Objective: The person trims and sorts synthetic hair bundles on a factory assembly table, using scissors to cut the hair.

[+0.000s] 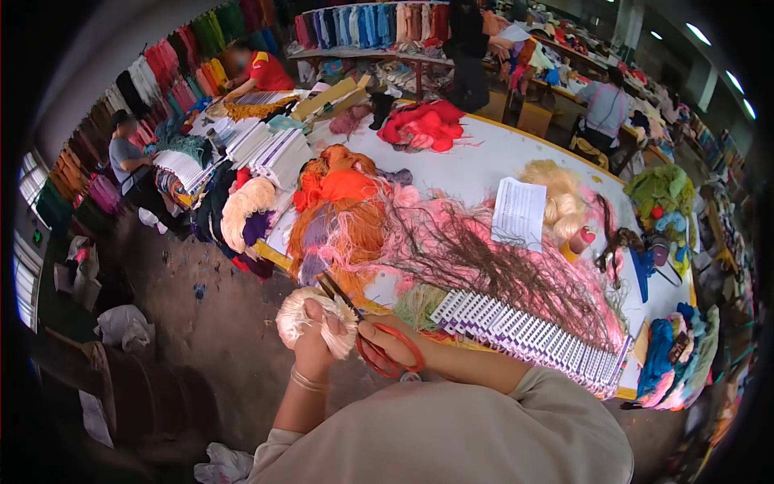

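A bundle of cream thread is gripped in my left hand, its fingers wrapped around the strands in front of the table edge. My right hand is closed on red-handled scissors. Their dark blades point up and to the left, right beside the thread bundle. Just beyond both hands, orange and rust thread hangs over the table's edge. Tangled pink and brown thread spreads across the table to the right.
Purple-and-white labelled cards line the near edge of the table. A printed sheet lies near blond skeins and a thread cone. Red thread is at the back. Several people work around the tables. A brown drum stands at lower left.
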`<state>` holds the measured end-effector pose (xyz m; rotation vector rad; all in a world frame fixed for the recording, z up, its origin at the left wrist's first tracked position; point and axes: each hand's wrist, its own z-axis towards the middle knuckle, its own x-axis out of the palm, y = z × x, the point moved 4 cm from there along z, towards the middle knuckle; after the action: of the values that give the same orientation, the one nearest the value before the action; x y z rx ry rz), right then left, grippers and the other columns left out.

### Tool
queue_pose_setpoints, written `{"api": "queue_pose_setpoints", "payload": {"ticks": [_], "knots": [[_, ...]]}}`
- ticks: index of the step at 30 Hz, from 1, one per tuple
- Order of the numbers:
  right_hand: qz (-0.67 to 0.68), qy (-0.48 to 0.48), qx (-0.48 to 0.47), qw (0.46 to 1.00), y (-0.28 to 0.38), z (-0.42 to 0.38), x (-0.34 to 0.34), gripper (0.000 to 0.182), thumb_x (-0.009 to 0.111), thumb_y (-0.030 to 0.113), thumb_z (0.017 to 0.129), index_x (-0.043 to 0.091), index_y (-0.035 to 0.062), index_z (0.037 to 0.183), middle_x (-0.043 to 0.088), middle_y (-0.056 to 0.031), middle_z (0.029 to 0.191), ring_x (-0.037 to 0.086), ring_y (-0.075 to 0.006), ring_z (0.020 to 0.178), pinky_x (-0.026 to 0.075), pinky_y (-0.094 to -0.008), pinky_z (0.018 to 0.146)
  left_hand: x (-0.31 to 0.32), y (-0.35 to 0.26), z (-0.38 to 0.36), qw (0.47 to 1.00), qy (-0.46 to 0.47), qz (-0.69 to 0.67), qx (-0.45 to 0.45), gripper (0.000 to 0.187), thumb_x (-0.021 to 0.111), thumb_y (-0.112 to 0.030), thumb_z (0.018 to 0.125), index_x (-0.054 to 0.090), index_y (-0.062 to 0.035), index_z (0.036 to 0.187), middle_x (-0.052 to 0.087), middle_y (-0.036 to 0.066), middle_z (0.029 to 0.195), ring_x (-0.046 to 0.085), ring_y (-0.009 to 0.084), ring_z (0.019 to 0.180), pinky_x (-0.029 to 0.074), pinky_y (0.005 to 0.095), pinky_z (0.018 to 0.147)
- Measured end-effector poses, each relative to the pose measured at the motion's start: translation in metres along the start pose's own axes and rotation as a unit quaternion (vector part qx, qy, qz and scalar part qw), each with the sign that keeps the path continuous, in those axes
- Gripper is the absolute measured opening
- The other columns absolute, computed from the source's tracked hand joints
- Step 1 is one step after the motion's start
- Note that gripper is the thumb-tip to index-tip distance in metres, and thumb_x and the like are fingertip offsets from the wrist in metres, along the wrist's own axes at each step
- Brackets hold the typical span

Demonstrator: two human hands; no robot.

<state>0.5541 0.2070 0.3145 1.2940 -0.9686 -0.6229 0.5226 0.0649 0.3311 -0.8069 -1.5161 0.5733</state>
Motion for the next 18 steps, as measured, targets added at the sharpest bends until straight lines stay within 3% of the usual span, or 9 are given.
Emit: {"api": "queue_pose_setpoints", "payload": {"ticks": [2, 7, 10, 12, 13, 14, 15, 17, 18], "knots": [[-0.031, -0.004, -0.011, 0.999, 0.006, -0.003, 0.0, 0.05, 0.037, 0.048, 0.102, 0.057, 0.005, 0.086, 0.053, 0.0002, 0.06, 0.05, -0.009, 0.048, 0.039, -0.0229, 0.046, -0.009, -0.002, 0.002, 0.999, -0.04, -0.001, 0.009, 0.021, 0.043, -0.03, 0.104, 0.047, -0.0131, 0.091, 0.046, 0.001, 0.059, 0.047, 0.0152, 0.053, 0.044, 0.0282, 0.052], [0.006, -0.096, -0.035, 0.995, 0.02, 0.001, -0.01, 0.031, 0.054, 0.036, 0.099, 0.056, 0.005, 0.094, 0.053, 0.0007, 0.06, 0.05, -0.007, 0.049, 0.038, -0.0223, 0.044, -0.012, -0.008, 0.006, 0.995, 0.04, -0.001, 0.089, 0.027, 0.046, -0.035, 0.102, 0.051, -0.0097, 0.095, 0.052, 0.003, 0.067, 0.054, 0.0171, 0.065, 0.049, 0.0313, 0.065], [0.085, -0.065, -0.039, 0.993, 0.019, 0.009, -0.038, 0.022, 0.058, 0.022, 0.094, 0.056, 0.0021, 0.102, 0.06, -0.0028, 0.08, 0.057, -0.0124, 0.071, 0.047, -0.0277, 0.063, -0.029, 0.005, 0.011, 0.997, 0.071, 0.003, 0.028, 0.034, 0.043, -0.04, 0.103, 0.054, -0.0089, 0.097, 0.057, 0.003, 0.082, 0.057, 0.0163, 0.076, 0.051, 0.0323, 0.073], [0.023, -0.127, -0.144, 0.981, 0.029, 0.015, -0.058, 0.024, 0.057, 0.019, 0.094, 0.054, 0.0017, 0.11, 0.06, -0.0039, 0.087, 0.057, -0.0128, 0.078, 0.047, -0.0283, 0.068, -0.019, 0.002, 0.006, 0.998, 0.029, 0.055, 0.027, 0.024, 0.047, -0.033, 0.102, 0.052, -0.0101, 0.097, 0.054, 0.003, 0.08, 0.055, 0.0167, 0.074, 0.05, 0.0334, 0.071], [-0.015, -0.146, -0.181, 0.972, 0.036, 0.014, -0.06, 0.026, 0.057, 0.017, 0.094, 0.052, 0.0014, 0.114, 0.06, -0.0044, 0.091, 0.056, -0.013, 0.082, 0.047, -0.0286, 0.071, -0.014, 0.0, 0.011, 0.995, 0.079, 0.044, 0.048, 0.025, 0.047, -0.033, 0.102, 0.052, -0.0089, 0.098, 0.055, 0.003, 0.08, 0.055, 0.0161, 0.075, 0.05, 0.034, 0.072], [-0.033, -0.148, -0.199, 0.968, 0.041, 0.014, -0.06, 0.028, 0.057, 0.016, 0.094, 0.051, 0.0012, 0.117, 0.06, -0.0049, 0.095, 0.056, -0.0132, 0.086, 0.047, -0.0289, 0.074, -0.017, 0.003, 0.019, 1.0, -0.001, 0.009, 0.025, 0.026, 0.048, -0.035, 0.101, 0.052, -0.0087, 0.098, 0.055, 0.004, 0.08, 0.055, 0.0167, 0.074, 0.05, 0.0345, 0.072], [-0.028, -0.132, -0.192, 0.972, 0.045, 0.014, -0.054, 0.031, 0.056, 0.014, 0.094, 0.05, 0.001, 0.121, 0.06, -0.0054, 0.098, 0.056, -0.0134, 0.09, 0.047, -0.0292, 0.077, -0.008, -0.012, 0.025, 0.992, 0.07, -0.075, 0.072, 0.019, 0.049, -0.029, 0.101, 0.051, -0.0109, 0.096, 0.054, 0.004, 0.08, 0.055, 0.0184, 0.074, 0.05, 0.0349, 0.072], [0.031, -0.064, -0.081, 0.994, 0.051, 0.012, -0.038, 0.059, 0.047, 0.056, 0.096, 0.051, 0.002, 0.121, 0.062, -0.0068, 0.095, 0.059, -0.0147, 0.084, 0.049, -0.0296, 0.077, -0.002, -0.045, 0.039, 0.968, 0.079, -0.182, 0.155, 0.008, 0.053, -0.017, 0.097, 0.048, -0.0138, 0.091, 0.053, 0.005, 0.076, 0.055, 0.0212, 0.075, 0.049, 0.0392, 0.077], [0.089, -0.004, -0.004, 0.996, 0.042, 0.008, -0.033, 0.066, 0.041, 0.061, 0.095, 0.05, 0.0019, 0.123, 0.062, -0.0073, 0.096, 0.061, -0.0159, 0.085, 0.05, -0.0313, 0.079, -0.008, -0.058, 0.048, 0.962, 0.051, -0.209, 0.17, 0.005, 0.052, -0.012, 0.094, 0.049, -0.0127, 0.09, 0.052, 0.006, 0.074, 0.055, 0.0214, 0.074, 0.049, 0.04, 0.08]]}}
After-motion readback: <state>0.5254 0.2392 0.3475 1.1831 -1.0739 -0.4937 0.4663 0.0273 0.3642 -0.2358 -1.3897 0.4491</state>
